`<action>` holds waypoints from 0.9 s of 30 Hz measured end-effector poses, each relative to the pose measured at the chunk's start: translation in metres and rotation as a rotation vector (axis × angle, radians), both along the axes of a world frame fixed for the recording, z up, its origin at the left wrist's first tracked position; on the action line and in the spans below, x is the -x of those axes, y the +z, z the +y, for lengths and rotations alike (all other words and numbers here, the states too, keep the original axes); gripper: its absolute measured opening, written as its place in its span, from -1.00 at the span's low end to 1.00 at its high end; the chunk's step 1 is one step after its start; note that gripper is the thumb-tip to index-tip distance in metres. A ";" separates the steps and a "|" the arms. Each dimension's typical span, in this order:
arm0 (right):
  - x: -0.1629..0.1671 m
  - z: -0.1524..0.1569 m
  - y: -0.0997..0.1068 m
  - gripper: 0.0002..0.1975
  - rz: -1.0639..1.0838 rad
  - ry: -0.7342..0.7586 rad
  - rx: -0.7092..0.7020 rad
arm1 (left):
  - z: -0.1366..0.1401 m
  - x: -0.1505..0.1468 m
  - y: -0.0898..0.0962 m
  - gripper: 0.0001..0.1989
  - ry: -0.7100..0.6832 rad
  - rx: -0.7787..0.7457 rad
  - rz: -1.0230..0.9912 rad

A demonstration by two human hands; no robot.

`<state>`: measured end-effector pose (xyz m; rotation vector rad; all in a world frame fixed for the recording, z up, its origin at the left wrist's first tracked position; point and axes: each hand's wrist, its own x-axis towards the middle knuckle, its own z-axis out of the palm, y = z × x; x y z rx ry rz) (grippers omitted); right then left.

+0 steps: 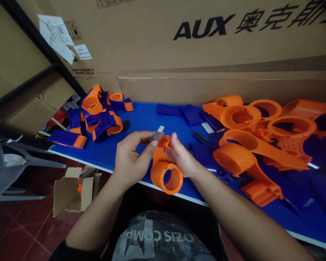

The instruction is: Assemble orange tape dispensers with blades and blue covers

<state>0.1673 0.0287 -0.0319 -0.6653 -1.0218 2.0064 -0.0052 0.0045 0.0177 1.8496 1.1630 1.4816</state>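
Observation:
My right hand [183, 156] grips an orange plastic tape dispenser [167, 177] by its upper end, with the round ring hanging downward near the table's front edge. Between the thumb and fingers of my left hand [134, 156] is a thin greyish metal strip [158, 135], held close to the dispenser's top end. Whether the strip touches the dispenser I cannot tell. Behind my right hand lie a dark strip [200, 137] and a pale strip [207, 127] on the blue table [141, 119].
Many loose orange dispensers [240, 116] pile up at the right. Dispensers with dark blue parts [97, 123] are heaped at the left, and flat blue pieces [190, 114] lie at the back. Large cardboard [163, 54] stands behind. An open carton [60, 195] and grey stool [5, 170] are on the floor.

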 end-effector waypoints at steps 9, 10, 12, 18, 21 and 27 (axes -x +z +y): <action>0.000 -0.004 0.005 -0.22 0.035 -0.015 0.045 | 0.001 0.001 -0.009 -0.61 -0.029 -0.011 0.009; 0.000 -0.004 0.005 -0.21 0.032 -0.017 0.045 | 0.001 0.000 -0.009 -0.62 -0.032 0.004 -0.011; 0.001 -0.005 0.006 -0.20 0.031 -0.012 0.037 | 0.000 -0.001 -0.009 -0.63 -0.039 0.024 -0.048; 0.002 -0.003 0.003 -0.14 0.029 0.004 0.026 | 0.000 -0.006 -0.003 -0.73 0.004 0.005 -0.098; 0.001 0.000 0.001 -0.13 0.013 -0.001 0.040 | 0.000 -0.008 0.000 -0.79 0.049 0.029 -0.152; 0.002 0.000 0.001 -0.06 0.027 0.025 0.046 | 0.002 -0.010 0.004 -0.79 0.023 0.082 -0.255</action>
